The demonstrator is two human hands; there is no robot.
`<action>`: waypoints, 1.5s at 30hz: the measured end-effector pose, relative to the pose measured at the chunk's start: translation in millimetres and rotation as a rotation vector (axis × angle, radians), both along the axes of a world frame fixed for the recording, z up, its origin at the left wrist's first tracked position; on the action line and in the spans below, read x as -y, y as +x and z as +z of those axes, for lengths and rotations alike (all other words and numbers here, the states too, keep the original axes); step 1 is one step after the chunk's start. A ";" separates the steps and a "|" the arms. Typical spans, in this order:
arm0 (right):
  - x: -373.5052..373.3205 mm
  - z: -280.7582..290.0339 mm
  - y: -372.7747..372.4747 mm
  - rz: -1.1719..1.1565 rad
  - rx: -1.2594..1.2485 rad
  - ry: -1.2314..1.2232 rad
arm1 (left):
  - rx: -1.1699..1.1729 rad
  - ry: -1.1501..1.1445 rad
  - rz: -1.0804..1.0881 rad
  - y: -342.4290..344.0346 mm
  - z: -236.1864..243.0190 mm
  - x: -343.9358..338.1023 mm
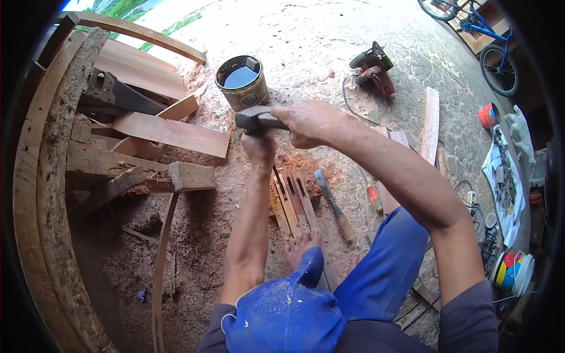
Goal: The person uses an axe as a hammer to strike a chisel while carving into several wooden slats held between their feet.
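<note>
My right hand (303, 123) grips a hammer (253, 120), its dark head directly over my left hand (260, 152). My left hand is closed around an upright tool, probably a chisel, whose handle is hidden; its thin dark shaft (276, 174) reaches down to several narrow wooden strips with slots (291, 206). My bare foot (300, 247) rests on the strips' near ends. Just right of them lies a wide chisel (332, 206) with a wooden handle, and further right a red-and-yellow screwdriver (374, 197).
At left stands a rough timber frame (56, 176), with a handsaw (118, 94) and boards (170, 132). A bucket of dark liquid (241, 88) is ahead. A corded power tool (379, 70), a blue bicycle (494, 53), loose boards (429, 117) and a cloth with hardware (499, 182) lie or stand rightward.
</note>
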State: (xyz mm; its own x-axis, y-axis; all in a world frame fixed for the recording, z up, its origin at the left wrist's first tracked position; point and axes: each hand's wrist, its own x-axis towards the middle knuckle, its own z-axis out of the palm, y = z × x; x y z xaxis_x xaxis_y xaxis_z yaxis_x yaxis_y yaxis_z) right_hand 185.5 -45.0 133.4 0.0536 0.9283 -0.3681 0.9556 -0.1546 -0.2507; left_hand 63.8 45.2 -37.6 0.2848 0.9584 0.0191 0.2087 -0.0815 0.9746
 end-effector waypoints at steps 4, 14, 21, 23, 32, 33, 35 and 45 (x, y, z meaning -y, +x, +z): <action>60.3 -13.3 7.4 -0.052 -0.204 0.018 | 0.303 0.296 -0.001 -33.7 13.2 89.0; 176.5 -69.3 1.5 -0.859 -0.771 0.447 | 0.183 -0.039 0.071 23.6 -46.4 -30.4; 180.7 -66.8 6.3 -0.929 -1.000 0.392 | -0.130 -0.494 0.012 26.6 -37.1 -68.5; 186.3 -70.2 0.8 -0.978 -1.039 0.324 | -0.169 -0.550 0.055 30.7 -33.9 -57.8; 198.5 -69.7 -4.7 -0.987 -0.986 0.222 | -0.196 -0.663 -0.066 26.0 -42.2 -74.3; 193.8 -70.7 3.9 -0.952 -0.973 0.182 | -0.317 -0.681 -0.230 31.0 -46.4 -79.4; 199.6 -74.0 2.4 -0.995 -0.957 0.184 | -0.469 -0.507 -0.492 34.9 -44.1 -81.1; 204.3 -90.1 8.0 -0.914 -0.850 0.172 | -0.811 0.612 -0.737 -120.1 -21.6 63.4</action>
